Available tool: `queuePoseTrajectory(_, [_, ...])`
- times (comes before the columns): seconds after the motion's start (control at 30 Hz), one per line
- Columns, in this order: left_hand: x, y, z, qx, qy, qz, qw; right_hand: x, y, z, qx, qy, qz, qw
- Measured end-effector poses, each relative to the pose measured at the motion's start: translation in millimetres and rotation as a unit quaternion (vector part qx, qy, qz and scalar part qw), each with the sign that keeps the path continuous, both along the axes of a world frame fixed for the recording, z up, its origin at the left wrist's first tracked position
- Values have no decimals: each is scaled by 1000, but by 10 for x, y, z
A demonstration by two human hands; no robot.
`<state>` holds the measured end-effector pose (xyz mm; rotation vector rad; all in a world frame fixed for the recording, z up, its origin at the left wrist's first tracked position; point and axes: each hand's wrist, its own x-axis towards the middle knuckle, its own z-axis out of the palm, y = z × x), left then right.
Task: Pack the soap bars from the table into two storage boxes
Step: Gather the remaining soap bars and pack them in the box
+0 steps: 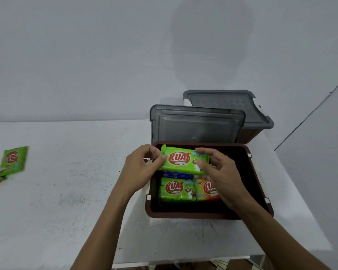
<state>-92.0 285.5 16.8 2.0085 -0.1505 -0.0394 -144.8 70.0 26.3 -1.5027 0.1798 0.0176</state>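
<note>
Head view: a green soap bar [183, 160] is pinched at its two ends by the left hand [142, 168] and the right hand [220, 176], over the rear of the open brown storage box [260, 184]. Packed bars [176, 189] are laid flat inside, nearer the front. Loose bars [14, 160] are seen at the far left of the table [66, 191].

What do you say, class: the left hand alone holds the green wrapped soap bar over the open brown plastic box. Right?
No. The head view shows both the left hand and the right hand holding the green wrapped soap bar over the open brown plastic box.
</note>
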Motion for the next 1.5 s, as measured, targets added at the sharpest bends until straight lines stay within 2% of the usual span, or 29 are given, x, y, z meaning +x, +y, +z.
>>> queuePoseTrajectory(0.17, [11, 104, -100, 59, -21, 42, 997, -104, -75, -58, -44, 43, 58, 996])
queuePoseTrajectory(0.43, [-26, 84, -190, 97, 1, 15, 995, -59, 104, -299, -127, 91, 112, 981])
queuePoseTrajectory(0.5, [-23, 81, -191, 103, -3, 18, 995, -1, 109, -346, -174, 84, 109, 975])
queuePoseTrajectory(0.57, [-16, 80, -193, 104, -6, 18, 994, 37, 116, -363, -256, 59, 108, 959])
queuePoseTrajectory(0.67, [-12, 89, -201, 106, -6, 16, 994, 51, 132, -366, -412, 12, 117, 904])
queuePoseTrajectory(0.73, [-7, 97, -210, 107, -6, 13, 994, 46, 151, -358, -463, -13, 117, 879])
queuePoseTrajectory(1.0, [15, 118, -270, 110, -14, 8, 994, 95, 124, -351, -511, 14, 153, 846])
queuePoseTrajectory(1.2, [13, 142, -313, 106, -30, -2, 994, 232, -67, -81, -522, 55, 280, 804])
queuePoseTrajectory(1.37, [-21, 223, -306, 99, -52, -16, 994, 339, -235, 25, -470, 71, 249, 844])
queuePoseTrajectory(1.5, [-33, 407, -284, 79, -58, 13, 995, 478, -80, 108, -460, 10, 206, 863])
